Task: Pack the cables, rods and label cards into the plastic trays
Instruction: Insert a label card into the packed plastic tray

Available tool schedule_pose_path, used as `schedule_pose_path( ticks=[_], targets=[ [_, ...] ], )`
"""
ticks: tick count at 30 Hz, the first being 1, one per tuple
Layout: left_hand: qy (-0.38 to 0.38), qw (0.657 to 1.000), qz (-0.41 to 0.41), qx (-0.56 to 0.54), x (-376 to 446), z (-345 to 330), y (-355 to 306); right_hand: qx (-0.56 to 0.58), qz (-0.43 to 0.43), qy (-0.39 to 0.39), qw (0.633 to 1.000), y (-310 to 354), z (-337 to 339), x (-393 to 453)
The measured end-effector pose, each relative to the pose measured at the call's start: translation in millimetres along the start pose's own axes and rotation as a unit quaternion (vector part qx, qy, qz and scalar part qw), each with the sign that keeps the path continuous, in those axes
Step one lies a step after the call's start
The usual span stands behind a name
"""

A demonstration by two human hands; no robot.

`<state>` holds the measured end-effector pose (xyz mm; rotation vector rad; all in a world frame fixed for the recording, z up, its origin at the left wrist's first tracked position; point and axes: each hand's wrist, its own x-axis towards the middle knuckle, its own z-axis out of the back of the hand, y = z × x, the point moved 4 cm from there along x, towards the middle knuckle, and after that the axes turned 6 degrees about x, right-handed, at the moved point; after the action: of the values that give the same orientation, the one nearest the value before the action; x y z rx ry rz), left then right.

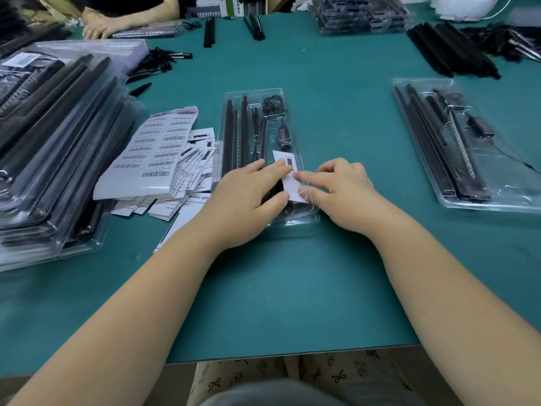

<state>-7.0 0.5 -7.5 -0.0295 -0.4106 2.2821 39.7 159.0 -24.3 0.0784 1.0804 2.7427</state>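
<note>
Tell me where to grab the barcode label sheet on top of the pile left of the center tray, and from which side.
Probably the near edge of the barcode label sheet, which curls up off the loose label cards, so fingers can slide under it. Come from the near side: the stack of packed trays crowds its left, and the center tray with both hands sits to its right.

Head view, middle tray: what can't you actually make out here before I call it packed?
- Near end of the middle tray: covered by the left hand and right hand.
- White label card: print too small to read; fingers hide its edges.
- Cable: a small dark coil, ends unclear.
- Stack of trays at left: cut off by the frame edge, count unknown.
</note>
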Motion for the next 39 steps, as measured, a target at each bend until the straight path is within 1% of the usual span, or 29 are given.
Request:
schedule_pose_path(
  ticks=[5, 8, 10, 12, 14, 16, 18, 21, 26, 28, 32, 35, 37, 39],
  targets=[
    [-0.003, 1.0, -0.004, -0.003, -1, 1, -2, 0.123, -0.031, -0.025, 0.992, -1, 2, 4],
    [-0.004, 1.0, -0.007, 0.013, -1, 2, -4, 0.111, -0.022, -0.028, 0.993, 1, 3, 6],
    [0.009, 1.0, 0.002, 0.025, 0, 2, -3, 0.107, -0.013, -0.008, 0.994, 2, 4, 6],
    [0.017, 0.999, 0.005, 0.046, 1, 1, -2, 0.153, -0.012, 0.009, 0.988, 0, 4, 4],
    [0.02, 0.997, 0.001, 0.072, 1, 0, -3, 0.212, -0.024, -0.009, 0.977, -2, 9, 2],
    [0.025, 0.996, -0.001, 0.085, 2, -2, -3, 0.239, -0.032, -0.053, 0.969, -7, 16, 3],
    [0.026, 0.996, 0.002, 0.087, 2, -3, -3, 0.225, -0.036, -0.068, 0.971, -8, 19, 2],
    [0.02, 0.996, 0.001, 0.086, 0, -3, -3, 0.196, -0.035, -0.062, 0.978, -8, 17, 1],
    [0.013, 0.997, -0.007, 0.075, 0, -4, -2, 0.21, -0.02, -0.013, 0.977, -2, 17, 0],
    [0.012, 0.997, -0.01, 0.076, 0, -5, -1, 0.214, -0.024, -0.01, 0.977, -2, 13, 1],
    [0.051, 0.991, -0.003, 0.127, 1, -11, 1, 0.218, -0.033, -0.024, 0.975, -2, 11, 2],
    [0.063, 0.989, 0.004, 0.133, 1, -12, 1, 0.22, -0.034, -0.041, 0.974, 0, 17, 0],
    [0.066, 0.989, 0.005, 0.134, 1, -11, 3, 0.185, -0.025, -0.057, 0.981, 2, 19, -1],
    [0.067, 0.986, 0.006, 0.15, 1, -12, 3, 0.151, -0.04, -0.059, 0.986, 5, 18, -2]
  ],
)
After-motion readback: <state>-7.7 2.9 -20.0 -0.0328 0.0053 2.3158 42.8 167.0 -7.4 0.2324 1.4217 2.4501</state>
